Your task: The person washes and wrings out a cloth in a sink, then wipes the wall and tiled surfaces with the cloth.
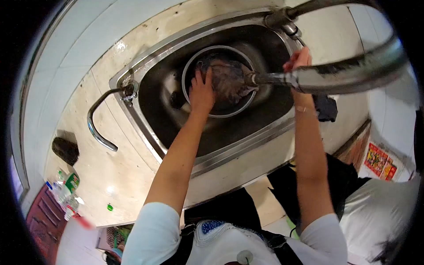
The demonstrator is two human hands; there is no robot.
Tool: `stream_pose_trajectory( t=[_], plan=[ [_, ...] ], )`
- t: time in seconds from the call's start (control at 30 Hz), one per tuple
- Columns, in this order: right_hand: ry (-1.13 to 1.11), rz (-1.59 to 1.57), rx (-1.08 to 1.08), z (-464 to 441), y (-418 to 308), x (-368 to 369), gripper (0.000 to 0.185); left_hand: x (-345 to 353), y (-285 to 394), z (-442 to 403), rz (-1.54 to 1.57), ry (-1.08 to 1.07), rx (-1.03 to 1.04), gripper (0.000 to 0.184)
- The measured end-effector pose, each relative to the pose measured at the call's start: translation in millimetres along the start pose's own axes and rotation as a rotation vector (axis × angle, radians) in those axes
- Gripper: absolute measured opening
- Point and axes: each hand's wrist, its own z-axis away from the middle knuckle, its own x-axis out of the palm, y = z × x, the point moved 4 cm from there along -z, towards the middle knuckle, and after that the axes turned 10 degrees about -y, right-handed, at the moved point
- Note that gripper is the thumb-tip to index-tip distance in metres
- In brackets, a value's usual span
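Note:
A round metal basin (187,70) stands in the sink (154,101), with wet dark cloth (227,81) in it. My left hand (202,90) rests on the cloth at the basin's left side, its fingers spread. Over the basin reaches the end of a large curved faucet (349,77). At the sink's right edge my right hand (301,62) is raised near the faucet's base (280,20), partly hidden behind the spout; its fingers look bent, and whether they hold the lever is unclear.
A second curved tap (95,121) stands left of the sink. Further left are a dark brush-like object (65,150), plastic bottles (70,183) and a green cap (110,206). Dark cloth (326,108) lies right of the sink. Someone in light clothing (380,207) is at the lower right.

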Motion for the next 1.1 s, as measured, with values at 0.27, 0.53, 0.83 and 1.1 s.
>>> stream_pose_trajectory(
  t=[0.27, 0.53, 0.83, 1.1],
  plan=[
    [0.113, -0.61, 0.707, 74.9, 65.8, 133.8, 0.056, 5.7, 69.0, -10.2, 0.73, 0.051, 0.232, 0.039],
    [0.133, -0.792, 0.583, 80.5, 72.3, 132.0, 0.038, -25.6, 95.6, 22.8, 0.605, 0.154, 0.394, 0.021],
    [0.282, -0.717, 0.716, 79.6, 38.7, 154.1, 0.045, -0.4, 74.1, 17.1, 1.544, -0.379, -0.148, 0.037],
    [-0.036, -0.685, 0.482, 79.5, 21.8, 125.8, 0.038, -58.8, 113.2, 101.8, 0.233, 0.507, 0.833, 0.04]
  ],
)
